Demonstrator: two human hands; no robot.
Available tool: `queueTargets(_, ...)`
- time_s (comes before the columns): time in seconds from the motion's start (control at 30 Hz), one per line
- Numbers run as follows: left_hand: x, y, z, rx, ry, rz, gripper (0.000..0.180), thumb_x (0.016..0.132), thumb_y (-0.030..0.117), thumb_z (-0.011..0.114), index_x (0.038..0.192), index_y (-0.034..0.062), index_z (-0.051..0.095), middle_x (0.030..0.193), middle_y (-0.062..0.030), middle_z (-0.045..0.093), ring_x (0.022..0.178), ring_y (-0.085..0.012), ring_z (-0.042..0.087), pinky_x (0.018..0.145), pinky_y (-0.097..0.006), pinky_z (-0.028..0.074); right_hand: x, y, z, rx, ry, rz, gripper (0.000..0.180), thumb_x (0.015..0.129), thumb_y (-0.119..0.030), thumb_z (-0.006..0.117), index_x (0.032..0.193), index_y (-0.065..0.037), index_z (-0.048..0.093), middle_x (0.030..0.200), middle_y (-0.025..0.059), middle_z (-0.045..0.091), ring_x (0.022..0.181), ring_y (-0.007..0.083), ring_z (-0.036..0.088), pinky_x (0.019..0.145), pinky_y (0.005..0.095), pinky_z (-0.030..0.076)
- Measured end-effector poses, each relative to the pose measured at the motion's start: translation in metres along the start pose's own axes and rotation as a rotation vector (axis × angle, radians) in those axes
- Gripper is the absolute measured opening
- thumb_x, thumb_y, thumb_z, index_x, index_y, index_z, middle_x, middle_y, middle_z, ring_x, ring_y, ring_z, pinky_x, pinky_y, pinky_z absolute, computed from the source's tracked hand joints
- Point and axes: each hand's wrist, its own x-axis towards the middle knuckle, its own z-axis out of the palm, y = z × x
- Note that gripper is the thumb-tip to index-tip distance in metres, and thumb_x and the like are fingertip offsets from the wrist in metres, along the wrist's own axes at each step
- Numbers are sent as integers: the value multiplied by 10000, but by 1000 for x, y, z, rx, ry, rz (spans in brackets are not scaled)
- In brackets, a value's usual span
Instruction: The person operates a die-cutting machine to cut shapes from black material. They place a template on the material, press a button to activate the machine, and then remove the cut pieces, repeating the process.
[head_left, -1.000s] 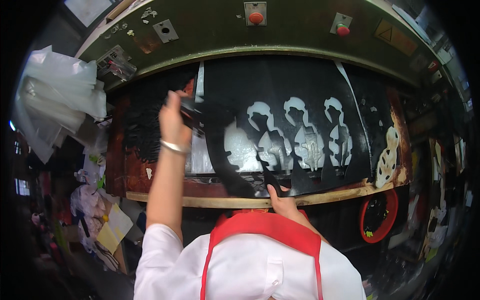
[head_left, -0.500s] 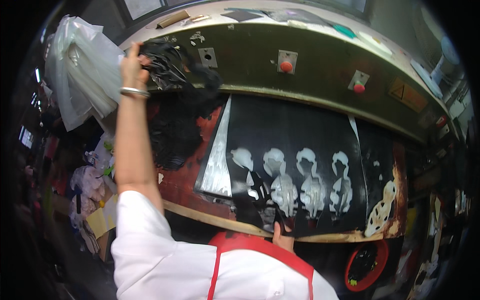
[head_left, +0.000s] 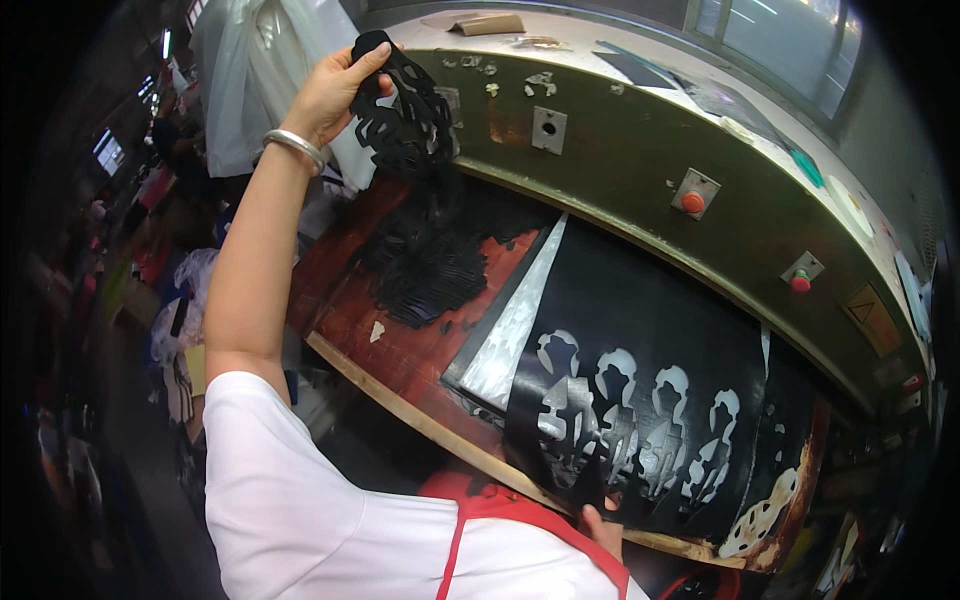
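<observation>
1. Left hand (head_left: 335, 90), raised at far left, fingers clamped on black cut-out pieces (head_left: 405, 100) held above the pile of black pieces (head_left: 430, 255).
2. Right hand (head_left: 603, 528), near edge, mostly hidden; fingertips touching black sheet (head_left: 650, 340); finger state impossible to tell.
3. Red buttons (head_left: 692, 202) on green press housing (head_left: 640, 150), far side.
</observation>
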Motion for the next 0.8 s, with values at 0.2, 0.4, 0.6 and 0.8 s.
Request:
queueTargets(0.2,-20,-58,-12,-45,78,4,291,950,309,603,1064,46,655,792,2,618,579,-64,540,560,-231,479,-11,17,-18,631,75,-44,489,890,-478,563,1179,-85,550,944,78,629,721,155,557,477,258,362)
queueTargets(0.4,-7,-108,-32,70,321,33,303,936,320,627,1024,33,664,756,12,598,554,-54,498,535,-218,436,-5,13,-23,636,610,26,459,939,-487,471,1149,-99,599,989,75,688,725,174,630,450,256,354)
queueTargets(0.6,2,-176,-25,637,408,428,202,893,213,654,969,28,682,799,-107,661,731,-177,646,668,-303,506,-28,18,-6,256,889,-61,311,943,-349,545,1060,-68,609,810,71,690,555,145,580,437,253,356)
queueTargets(0.8,-86,-299,58,976,-38,536,459,641,-54,681,1090,31,642,1023,-135,596,918,-299,591,812,-360,499,-80,36,24,113,766,344,318,915,-280,599,1105,-25,601,789,83,684,596,178,601,506,283,425)
